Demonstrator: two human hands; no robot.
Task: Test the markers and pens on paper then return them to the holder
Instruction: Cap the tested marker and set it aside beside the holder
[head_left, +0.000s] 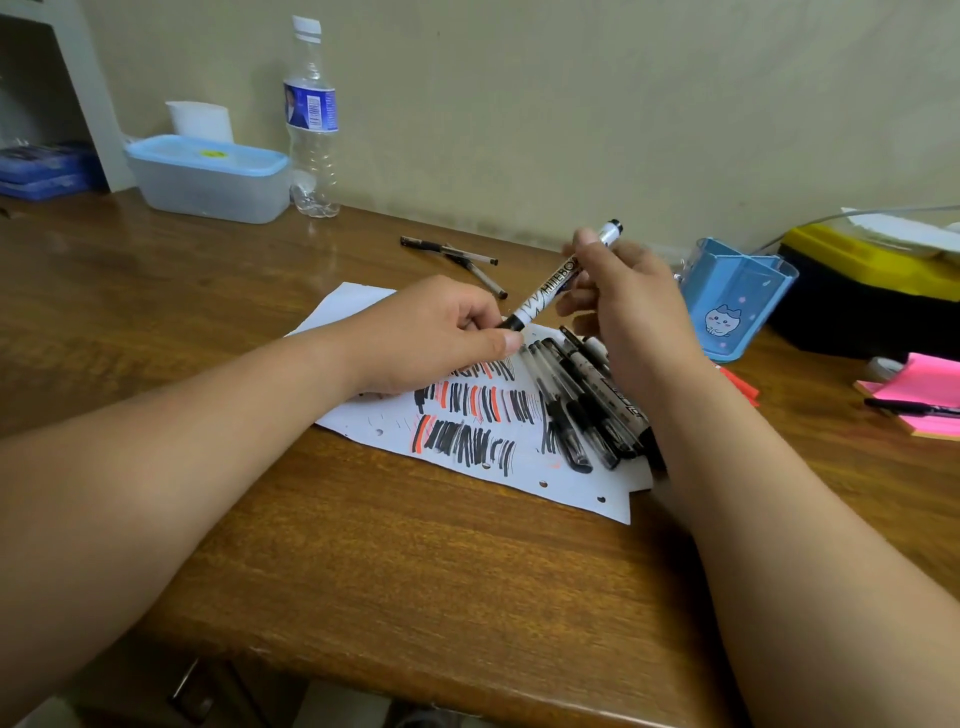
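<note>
Holding 1 whiteboard marker (550, 288) btwn both hands, head view. R hand (631, 306) curls its fingers round the upper barrel, thumb up near the far end. L hand (441, 338) pinches the black near end, prob the cap. Marker is tilted and off the paper (358, 309), which lies under the L hand w/ rows of black and red-orange strokes.

Judgement: cap is either about to come off for a test or go back on after 1; can't tell which. Next move needs a straight pull or push along the barrel. After that, tip to a bare patch left of the L hand, or drop into the holder (737, 296), just right of the R hand.

Bundle of pens (576, 410) lies on the sheet below the R wrist. 2-3 loose pens (457, 254) lie beyond the L hand.

Hidden: marker tip and cap seam, behind L fingers. Holder contents unclear thru the tinted wall. Bundle count blurred, partly under the R forearm.
</note>
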